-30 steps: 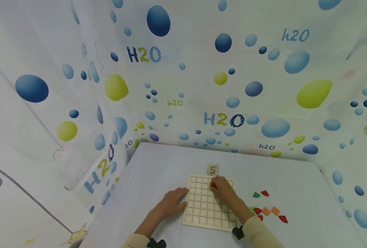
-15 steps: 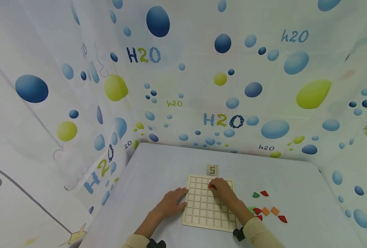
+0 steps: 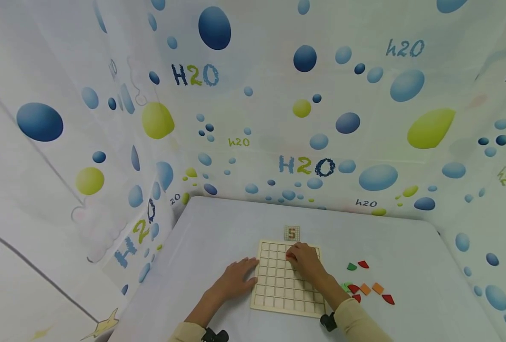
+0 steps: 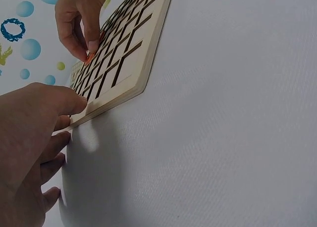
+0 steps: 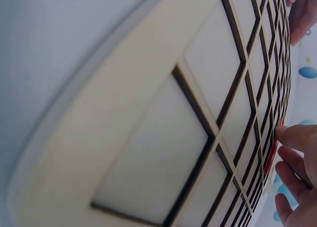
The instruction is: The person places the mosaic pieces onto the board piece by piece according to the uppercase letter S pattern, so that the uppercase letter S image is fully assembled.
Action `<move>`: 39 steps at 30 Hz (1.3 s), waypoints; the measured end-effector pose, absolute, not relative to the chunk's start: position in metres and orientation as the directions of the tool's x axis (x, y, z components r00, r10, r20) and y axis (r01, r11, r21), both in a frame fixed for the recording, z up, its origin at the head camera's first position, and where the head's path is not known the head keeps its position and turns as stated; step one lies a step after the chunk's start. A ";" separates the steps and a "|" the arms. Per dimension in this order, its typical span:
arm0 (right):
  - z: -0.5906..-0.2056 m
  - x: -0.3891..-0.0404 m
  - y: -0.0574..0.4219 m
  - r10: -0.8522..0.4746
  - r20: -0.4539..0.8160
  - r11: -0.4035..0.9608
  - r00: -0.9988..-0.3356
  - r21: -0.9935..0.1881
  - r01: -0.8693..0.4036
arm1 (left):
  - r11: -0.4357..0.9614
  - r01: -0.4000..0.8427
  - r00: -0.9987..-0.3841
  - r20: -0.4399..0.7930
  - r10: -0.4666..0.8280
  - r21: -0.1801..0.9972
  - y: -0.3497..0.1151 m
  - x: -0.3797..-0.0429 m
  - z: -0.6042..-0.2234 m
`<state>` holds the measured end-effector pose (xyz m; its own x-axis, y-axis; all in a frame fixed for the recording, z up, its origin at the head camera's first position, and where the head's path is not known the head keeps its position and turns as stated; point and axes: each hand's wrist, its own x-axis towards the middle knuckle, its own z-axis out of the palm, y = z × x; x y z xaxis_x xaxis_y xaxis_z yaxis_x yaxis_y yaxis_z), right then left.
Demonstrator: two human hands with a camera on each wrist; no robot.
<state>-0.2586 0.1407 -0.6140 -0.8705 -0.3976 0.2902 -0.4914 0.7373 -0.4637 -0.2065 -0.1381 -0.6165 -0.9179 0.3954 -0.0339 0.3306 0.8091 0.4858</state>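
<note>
A pale wooden board with a grid of square recesses lies on the white table. My left hand rests at its left edge, fingers loosely extended. In the left wrist view, the thumb tip of that hand is right at the board's rim. Over the upper part of the grid, my right hand pinches a small orange-red tile between thumb and fingers. The right wrist view shows the red edge of the tile low against the grid, its shape mostly hidden by the fingertips.
Behind the board lies a small gridded pattern card with a red figure. To its right are scattered loose tiles: a dark green one, several red rounded ones, orange squares and light green. Patterned curtains surround the table.
My right hand has shifted slightly left on the board, and less of the tile shows between its fingers. The left hand has stayed in place.
</note>
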 end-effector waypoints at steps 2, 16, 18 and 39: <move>-0.614 -0.258 0.142 -0.397 0.287 0.744 -0.872 -0.455 -0.489 | 0.812 0.329 -0.919 -0.034 0.392 0.482 -0.138 -0.207 -0.617; -0.598 -0.253 0.200 -0.312 0.195 0.794 -0.930 -0.484 -0.368 | 0.809 0.334 -0.917 -0.033 0.398 0.483 -0.136 -0.206 -0.613; -0.595 -0.252 0.215 -0.290 0.161 0.816 -0.943 -0.474 -0.331 | 0.806 0.339 -0.916 -0.027 0.401 0.485 -0.136 -0.206 -0.613; -0.592 -0.245 0.297 -0.193 -0.074 0.867 -0.978 -0.480 -0.135 | 0.804 0.341 -0.916 -0.019 0.400 0.487 -0.136 -0.205 -0.616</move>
